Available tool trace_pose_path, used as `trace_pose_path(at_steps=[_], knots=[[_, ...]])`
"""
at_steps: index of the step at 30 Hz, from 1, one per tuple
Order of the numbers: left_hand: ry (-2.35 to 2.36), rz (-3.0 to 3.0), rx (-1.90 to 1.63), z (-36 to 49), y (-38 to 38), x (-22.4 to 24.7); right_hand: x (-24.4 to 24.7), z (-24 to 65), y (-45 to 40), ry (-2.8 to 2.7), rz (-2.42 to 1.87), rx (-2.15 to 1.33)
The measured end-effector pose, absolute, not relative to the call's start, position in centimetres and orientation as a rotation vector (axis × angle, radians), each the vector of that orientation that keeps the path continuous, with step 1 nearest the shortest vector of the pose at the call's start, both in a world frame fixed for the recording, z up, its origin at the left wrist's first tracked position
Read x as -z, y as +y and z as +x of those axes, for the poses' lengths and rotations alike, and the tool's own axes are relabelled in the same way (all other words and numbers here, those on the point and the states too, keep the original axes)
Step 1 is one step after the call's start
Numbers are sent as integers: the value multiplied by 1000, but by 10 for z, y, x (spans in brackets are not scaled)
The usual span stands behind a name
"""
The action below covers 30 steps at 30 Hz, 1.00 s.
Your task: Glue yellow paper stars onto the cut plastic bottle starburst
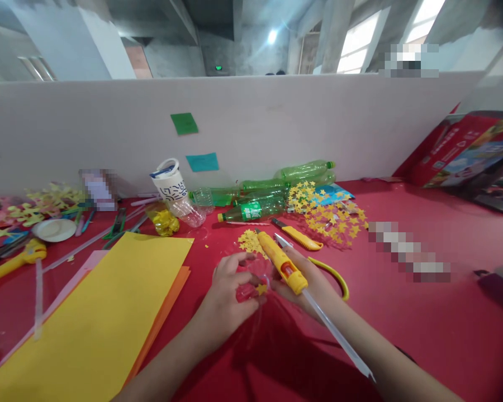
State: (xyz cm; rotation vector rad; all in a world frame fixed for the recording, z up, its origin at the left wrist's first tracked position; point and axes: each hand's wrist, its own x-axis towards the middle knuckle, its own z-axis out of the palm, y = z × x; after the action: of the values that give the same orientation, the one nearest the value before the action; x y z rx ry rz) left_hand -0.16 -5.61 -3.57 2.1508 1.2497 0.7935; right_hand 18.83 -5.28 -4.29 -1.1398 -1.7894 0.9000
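Note:
My left hand [235, 293] is curled around a clear plastic piece, which shows only partly; a yellow star [261, 289] sits at its fingertips. My right hand [310, 282] is closed on a yellow hot glue gun [281, 261], whose handle is hidden. A long translucent glue stick [339, 335] sticks out of the gun's back end over my forearm. The gun's tip points away from me, near a small heap of yellow stars [251, 241]. Just beyond my right hand lies a yellow utility knife [302, 237], with a pointed metal blade [283, 241] beside it.
Yellow paper [96, 312] over orange sheets lies at left, near another yellow glue gun [19, 262]. Green plastic bottles [255, 209], a white patterned cup [170, 184] and more yellow stars [329, 218] line the back, below a white partition [302, 123]. A curved yellow piece [335, 276] lies right.

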Motion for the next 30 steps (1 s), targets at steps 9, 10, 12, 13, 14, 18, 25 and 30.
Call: trace_pose_path(at_steps=[9,10,12,13,14,18,25,30], knots=[[1233,1848,-728,-2,-62,29,40,185,-54,-1858,-1082,-797],[1238,1838,-736,-1,-61,29,39,185,-54,-1854,-1076,-797],[1251,1836,-753,1,-58,30,40,185,-54,-1835,-1068,-812],[1255,1840,-765,2,-57,31,40,185,-54,-1823,-1068,-820],[1258,1849,-776,3,-56,32,40,185,-54,-1818,-1071,-825],[1299,1941,-832,5,-55,35,42,186,-53,-1862,-1074,-784],[1339,2099,-863,4,-56,32,39,186,-53,-1846,-1079,-792],[1348,2135,-805,-1,-56,29,32,188,-55,-1867,-1112,-757]])
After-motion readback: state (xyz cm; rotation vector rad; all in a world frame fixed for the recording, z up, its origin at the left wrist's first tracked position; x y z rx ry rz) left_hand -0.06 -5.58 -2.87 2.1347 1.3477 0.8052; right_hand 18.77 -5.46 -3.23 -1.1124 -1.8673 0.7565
